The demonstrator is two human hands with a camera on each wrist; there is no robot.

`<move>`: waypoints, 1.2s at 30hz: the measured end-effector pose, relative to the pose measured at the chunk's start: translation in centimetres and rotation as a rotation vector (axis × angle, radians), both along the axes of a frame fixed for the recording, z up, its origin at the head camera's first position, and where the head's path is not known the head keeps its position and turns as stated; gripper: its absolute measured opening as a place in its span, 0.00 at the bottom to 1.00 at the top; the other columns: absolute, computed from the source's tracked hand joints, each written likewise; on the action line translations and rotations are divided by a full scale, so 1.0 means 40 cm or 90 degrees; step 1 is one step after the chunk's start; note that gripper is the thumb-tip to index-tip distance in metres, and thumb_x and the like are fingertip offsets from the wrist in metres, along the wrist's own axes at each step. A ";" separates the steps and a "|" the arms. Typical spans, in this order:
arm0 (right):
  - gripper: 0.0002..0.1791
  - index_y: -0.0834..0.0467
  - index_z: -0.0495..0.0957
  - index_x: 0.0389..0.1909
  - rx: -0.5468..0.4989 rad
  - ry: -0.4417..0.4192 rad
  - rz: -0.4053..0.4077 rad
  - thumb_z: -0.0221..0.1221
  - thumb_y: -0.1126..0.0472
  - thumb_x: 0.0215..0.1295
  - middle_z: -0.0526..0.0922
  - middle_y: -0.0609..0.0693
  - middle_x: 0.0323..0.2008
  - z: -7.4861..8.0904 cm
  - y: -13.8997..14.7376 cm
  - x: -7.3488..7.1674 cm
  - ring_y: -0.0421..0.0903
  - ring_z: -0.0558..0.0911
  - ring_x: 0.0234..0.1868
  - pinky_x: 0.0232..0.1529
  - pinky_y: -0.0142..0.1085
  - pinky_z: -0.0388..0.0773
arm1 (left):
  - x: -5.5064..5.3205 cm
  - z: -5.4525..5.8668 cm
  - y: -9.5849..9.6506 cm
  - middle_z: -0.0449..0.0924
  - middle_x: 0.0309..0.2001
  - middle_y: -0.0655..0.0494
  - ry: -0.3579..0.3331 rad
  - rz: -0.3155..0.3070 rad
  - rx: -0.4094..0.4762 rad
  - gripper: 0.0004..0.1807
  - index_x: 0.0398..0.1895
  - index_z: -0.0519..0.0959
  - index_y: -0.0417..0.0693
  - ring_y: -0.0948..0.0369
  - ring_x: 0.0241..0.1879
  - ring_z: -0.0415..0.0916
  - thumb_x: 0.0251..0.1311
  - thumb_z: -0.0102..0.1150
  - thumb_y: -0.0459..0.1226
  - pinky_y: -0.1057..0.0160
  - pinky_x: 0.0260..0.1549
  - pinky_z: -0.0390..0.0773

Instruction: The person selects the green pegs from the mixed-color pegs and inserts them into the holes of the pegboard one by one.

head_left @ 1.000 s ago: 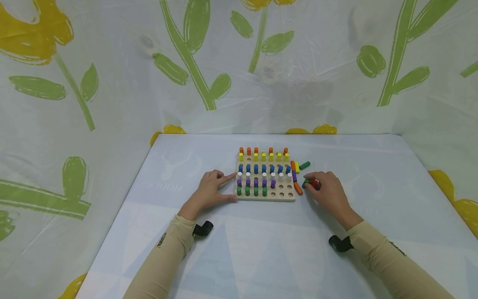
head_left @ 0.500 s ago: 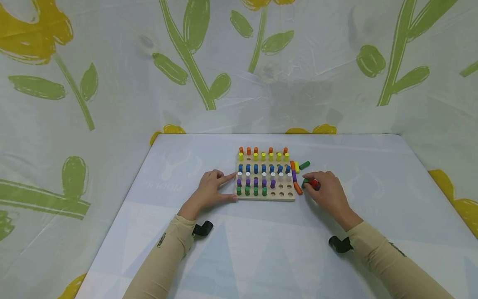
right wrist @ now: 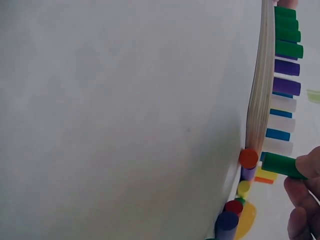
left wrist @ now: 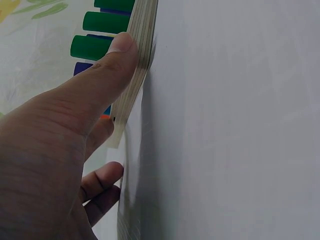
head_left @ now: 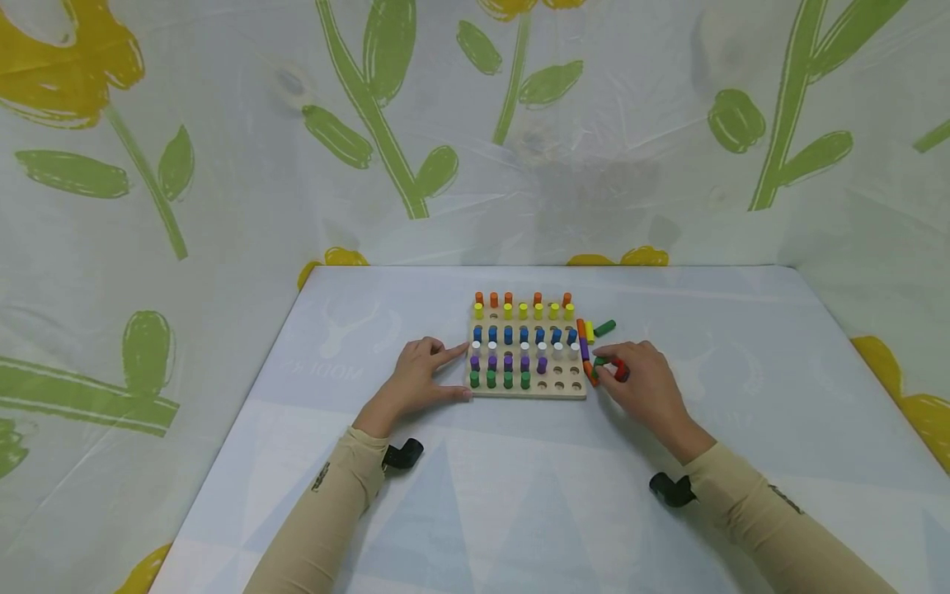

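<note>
A wooden pegboard (head_left: 530, 392) with rows of orange, yellow, blue, white, purple and green pegs lies on the table. My left hand (head_left: 425, 378) touches its near left corner, the thumb on the front edge and the index finger at the left side. In the left wrist view the thumb (left wrist: 112, 62) lies against the board's layered edge, close to the green pegs. My right hand (head_left: 646, 379) is just right of the board and pinches a green peg (right wrist: 281, 166) between thumb and fingers. A bit of red (head_left: 622, 371) shows under that hand.
Loose pegs lie along the board's right side: an orange one (head_left: 581, 328), a purple one (head_left: 585, 350), a yellow one (head_left: 590, 332) and a green one (head_left: 605, 327). In the right wrist view, a red peg (right wrist: 233, 207) and a dark blue one (right wrist: 227, 225) lie farther along.
My right hand has shifted slightly left towards the board, carrying the green peg. The left hand and the board have stayed in place.
</note>
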State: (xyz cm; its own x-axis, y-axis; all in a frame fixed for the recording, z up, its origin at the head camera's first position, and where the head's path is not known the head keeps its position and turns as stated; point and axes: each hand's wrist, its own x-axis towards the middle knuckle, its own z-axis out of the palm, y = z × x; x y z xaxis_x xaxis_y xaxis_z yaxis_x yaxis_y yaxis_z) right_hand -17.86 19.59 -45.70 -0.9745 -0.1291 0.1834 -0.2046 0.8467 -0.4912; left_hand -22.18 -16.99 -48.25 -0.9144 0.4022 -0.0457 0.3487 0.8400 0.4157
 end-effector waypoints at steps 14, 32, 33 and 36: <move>0.14 0.59 0.86 0.50 -0.011 0.031 0.018 0.68 0.60 0.65 0.86 0.53 0.41 -0.009 -0.014 -0.002 0.50 0.71 0.38 0.36 0.42 0.68 | -0.001 -0.004 -0.001 0.62 0.49 0.53 -0.003 0.004 -0.001 0.48 0.76 0.67 0.65 0.52 0.52 0.57 0.52 0.71 0.64 0.52 0.54 0.60; 0.14 0.59 0.86 0.51 -0.006 0.024 0.034 0.67 0.61 0.65 0.86 0.51 0.40 -0.009 -0.031 0.002 0.49 0.72 0.40 0.38 0.42 0.71 | -0.004 -0.006 0.000 0.62 0.50 0.52 -0.009 0.010 -0.005 0.48 0.76 0.66 0.66 0.52 0.53 0.57 0.51 0.72 0.64 0.52 0.54 0.61; 0.14 0.59 0.86 0.51 -0.007 0.024 0.037 0.66 0.61 0.65 0.86 0.51 0.40 -0.010 -0.032 0.001 0.50 0.73 0.40 0.39 0.43 0.71 | -0.004 -0.006 0.000 0.62 0.50 0.52 -0.010 0.011 -0.005 0.48 0.76 0.66 0.66 0.52 0.53 0.57 0.51 0.72 0.64 0.52 0.54 0.61; 0.14 0.59 0.86 0.50 -0.009 0.026 0.042 0.66 0.61 0.65 0.86 0.51 0.40 -0.010 -0.036 0.002 0.50 0.74 0.41 0.41 0.44 0.72 | -0.004 -0.006 0.000 0.62 0.50 0.52 -0.011 0.010 -0.006 0.48 0.76 0.66 0.66 0.52 0.53 0.57 0.51 0.71 0.64 0.52 0.54 0.61</move>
State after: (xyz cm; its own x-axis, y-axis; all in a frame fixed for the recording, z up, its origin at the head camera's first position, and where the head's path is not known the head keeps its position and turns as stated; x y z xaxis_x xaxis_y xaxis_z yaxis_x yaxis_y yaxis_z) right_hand -17.79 18.14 -46.11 -0.9558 -0.1894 0.2249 -0.2792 0.8242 -0.4926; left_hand -22.33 -17.00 -48.49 -0.9199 0.3867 -0.0652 0.3279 0.8497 0.4129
